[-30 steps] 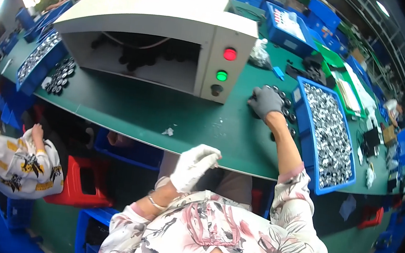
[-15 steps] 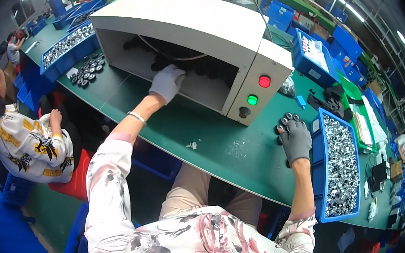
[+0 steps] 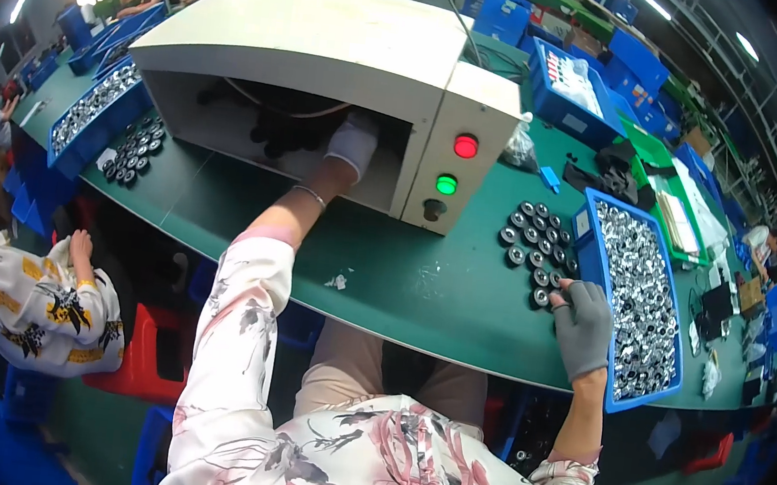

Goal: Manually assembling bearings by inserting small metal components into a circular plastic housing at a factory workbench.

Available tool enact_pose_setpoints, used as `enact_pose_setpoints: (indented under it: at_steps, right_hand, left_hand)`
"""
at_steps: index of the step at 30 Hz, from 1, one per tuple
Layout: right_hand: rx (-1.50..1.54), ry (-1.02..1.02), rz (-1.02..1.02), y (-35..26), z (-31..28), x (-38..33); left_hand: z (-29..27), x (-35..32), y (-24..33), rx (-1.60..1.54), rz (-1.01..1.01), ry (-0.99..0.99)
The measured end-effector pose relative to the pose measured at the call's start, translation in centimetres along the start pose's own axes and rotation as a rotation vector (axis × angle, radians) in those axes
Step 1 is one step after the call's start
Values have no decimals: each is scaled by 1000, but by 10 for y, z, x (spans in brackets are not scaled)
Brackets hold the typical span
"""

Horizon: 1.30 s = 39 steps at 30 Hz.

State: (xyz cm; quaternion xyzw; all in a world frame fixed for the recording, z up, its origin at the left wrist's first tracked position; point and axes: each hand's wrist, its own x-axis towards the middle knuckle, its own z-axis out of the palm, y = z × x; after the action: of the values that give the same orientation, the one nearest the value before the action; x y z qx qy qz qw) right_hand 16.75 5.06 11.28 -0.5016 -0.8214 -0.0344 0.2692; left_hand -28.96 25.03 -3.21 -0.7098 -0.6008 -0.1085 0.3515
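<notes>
My left hand [image 3: 353, 150], in a white glove, reaches into the opening of a cream metal box machine [image 3: 326, 29]. Its fingers are hidden in the dark interior, beside a cluster of black round parts [image 3: 280, 139]. My right hand [image 3: 586, 330], in a grey glove with bare fingertips, rests on the green table at the near end of a group of small black wheels with metal centres [image 3: 514, 255]. Its fingers are apart, and the tips touch or nearly touch the nearest wheels. A red button [image 3: 466, 146], a green button [image 3: 446, 184] and a dark knob [image 3: 433, 210] line the machine's front panel.
A blue bin [image 3: 617, 403] of shiny metal parts stands right of my right hand. At the left are another such bin [image 3: 83, 145] and more black wheels [image 3: 135, 151]. A person in a patterned top [image 3: 45, 309] sits at the left. White scraps [image 3: 336, 282] lie near the table edge.
My left hand has moved right and deeper into the machine. My right hand has drawn back toward me, uncovering many black wheels. The whole view has shifted slightly.
</notes>
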Motion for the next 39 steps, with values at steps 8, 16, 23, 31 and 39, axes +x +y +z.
enact_pose_setpoints:
  at_steps: [8,16,23,31,39]
  right_hand:
    - [32,100,136,42,-51,-26]
    - [821,-146,35,-49,11,-29]
    - [1077,-152,40,-105,90,-21]
    - [1004,-171,-41,-86,82,-32]
    - [1075,-294,11,-60,79,-38]
  left_hand:
    - [-40,-13,-20,-558,-301,60]
    - [-203,-90,57,-1560,-763,-258]
    - [-267,-149,147,-2266,-890,-177]
    - [-277,-150,172,-2454,-842,-151]
    - [-272,-136,163,-2196,-525,-373]
